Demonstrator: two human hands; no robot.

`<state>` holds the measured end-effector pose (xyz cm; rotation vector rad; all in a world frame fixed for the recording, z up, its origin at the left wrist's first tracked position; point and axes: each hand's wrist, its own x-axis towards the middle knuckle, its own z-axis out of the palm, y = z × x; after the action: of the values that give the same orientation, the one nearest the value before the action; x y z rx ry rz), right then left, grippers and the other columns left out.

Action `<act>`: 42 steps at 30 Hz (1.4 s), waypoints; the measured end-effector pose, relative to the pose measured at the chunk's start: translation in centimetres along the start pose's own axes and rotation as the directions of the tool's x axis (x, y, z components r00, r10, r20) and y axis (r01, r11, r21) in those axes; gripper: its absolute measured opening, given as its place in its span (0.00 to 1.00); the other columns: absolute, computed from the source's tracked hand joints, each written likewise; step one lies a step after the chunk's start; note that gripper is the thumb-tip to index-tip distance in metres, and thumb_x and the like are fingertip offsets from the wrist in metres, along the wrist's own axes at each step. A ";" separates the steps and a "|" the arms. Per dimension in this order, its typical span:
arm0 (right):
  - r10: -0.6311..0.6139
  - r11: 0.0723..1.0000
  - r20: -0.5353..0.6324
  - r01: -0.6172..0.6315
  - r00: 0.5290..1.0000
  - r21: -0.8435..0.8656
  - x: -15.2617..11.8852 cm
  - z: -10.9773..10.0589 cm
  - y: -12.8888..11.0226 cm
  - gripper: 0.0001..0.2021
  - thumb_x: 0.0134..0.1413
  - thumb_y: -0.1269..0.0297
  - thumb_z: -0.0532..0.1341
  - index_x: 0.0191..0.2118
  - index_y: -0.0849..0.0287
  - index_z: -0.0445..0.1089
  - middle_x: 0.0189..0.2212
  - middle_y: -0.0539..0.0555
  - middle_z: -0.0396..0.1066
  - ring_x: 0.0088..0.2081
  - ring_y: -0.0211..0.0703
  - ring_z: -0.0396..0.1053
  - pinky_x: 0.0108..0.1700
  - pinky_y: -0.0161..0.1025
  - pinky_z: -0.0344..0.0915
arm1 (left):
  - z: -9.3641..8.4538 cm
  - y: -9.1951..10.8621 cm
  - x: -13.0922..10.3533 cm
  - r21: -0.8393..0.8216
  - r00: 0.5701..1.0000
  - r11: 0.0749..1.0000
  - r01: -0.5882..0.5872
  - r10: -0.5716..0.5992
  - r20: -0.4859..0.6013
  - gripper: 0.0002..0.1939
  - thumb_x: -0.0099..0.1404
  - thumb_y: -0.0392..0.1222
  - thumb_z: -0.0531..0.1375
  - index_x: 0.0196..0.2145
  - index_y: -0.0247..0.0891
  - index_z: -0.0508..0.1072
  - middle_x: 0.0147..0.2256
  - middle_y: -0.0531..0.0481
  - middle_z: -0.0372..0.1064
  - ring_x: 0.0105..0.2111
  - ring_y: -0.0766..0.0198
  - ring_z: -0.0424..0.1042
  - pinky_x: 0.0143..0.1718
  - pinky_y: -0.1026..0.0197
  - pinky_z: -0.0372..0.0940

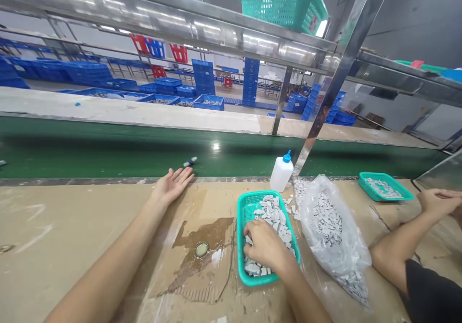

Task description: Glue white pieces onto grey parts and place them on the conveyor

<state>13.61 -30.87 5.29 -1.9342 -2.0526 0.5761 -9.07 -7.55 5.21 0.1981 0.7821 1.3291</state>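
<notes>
My left hand (173, 185) is stretched out, palm up and fingers spread, at the near edge of the green conveyor belt (108, 157). Just beyond its fingertips, a small dark-and-white piece (190, 161) lies on the belt. My right hand (265, 245) is down in a green plastic basket (241, 265) of flat pale-grey pieces (276, 212). Its fingers are curled among the pieces, and their tips are partly hidden, so what they pinch does not show. Between my arms, a small round metal lid-like thing (201, 250) lies on torn, stained cardboard (187, 234).
A white squeeze bottle (281, 174) with a blue nozzle stands behind the basket. To the right lie a clear bag (334, 231) of grey pieces and another green basket (386, 199), near a co-worker's hands (438, 202). A metal post (325, 104) rises behind the bottle.
</notes>
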 end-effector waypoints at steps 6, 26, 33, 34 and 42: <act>0.055 0.998 -0.030 -0.053 0.998 0.036 0.2 0.4 0.0 0.10 0.45 0.74 0.59 0.37 0.58 0.69 0.36 0.54 0.72 0.43 0.46 0.68 0.43 0.38 0.60 | -1.9 -0.1 -1.4 -0.117 0.992 0.992 0.048 -0.034 0.121 0.15 0.74 0.36 0.44 0.45 0.37 0.70 0.34 0.53 0.77 0.40 0.69 0.74 0.49 0.64 0.70; -0.064 0.983 -0.330 0.117 0.942 0.141 1.0 2.3 1.3 0.17 0.51 0.79 0.51 0.42 0.58 0.71 0.38 0.55 0.70 0.41 0.47 0.71 0.44 0.40 0.66 | -3.8 -0.2 1.2 -0.176 0.984 0.982 0.070 -0.039 0.173 0.12 0.67 0.27 0.51 0.43 0.32 0.71 0.29 0.48 0.73 0.31 0.66 0.75 0.38 0.62 0.71; -0.098 0.984 -0.355 0.143 0.930 0.104 1.0 3.3 2.1 0.18 0.52 0.76 0.49 0.41 0.56 0.73 0.39 0.57 0.72 0.43 0.50 0.72 0.46 0.44 0.69 | -4.3 -0.1 1.5 -0.192 0.981 0.978 0.085 -0.048 0.190 0.11 0.67 0.28 0.52 0.43 0.31 0.72 0.30 0.46 0.73 0.31 0.65 0.75 0.38 0.61 0.70; -0.094 0.984 -0.358 0.142 0.929 0.109 1.0 3.5 2.4 0.18 0.51 0.74 0.50 0.41 0.56 0.74 0.38 0.57 0.73 0.43 0.51 0.72 0.44 0.44 0.70 | -4.3 -0.1 1.5 -0.195 0.980 0.977 0.087 -0.049 0.193 0.10 0.67 0.28 0.53 0.43 0.31 0.72 0.30 0.46 0.73 0.31 0.65 0.75 0.38 0.61 0.70; -0.020 0.965 -0.328 0.103 0.945 0.240 2.1 5.0 5.2 0.13 0.51 0.60 0.55 0.33 0.49 0.78 0.28 0.56 0.73 0.24 0.48 0.71 0.32 0.44 0.73 | -4.9 -0.4 2.0 -0.233 0.974 0.966 0.112 -0.060 0.216 0.10 0.65 0.29 0.57 0.44 0.32 0.72 0.31 0.48 0.72 0.31 0.65 0.75 0.38 0.61 0.70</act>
<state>15.76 -29.15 -1.71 -1.6818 -1.7355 0.4473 -11.69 -7.30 0.61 0.1032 0.4406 1.2856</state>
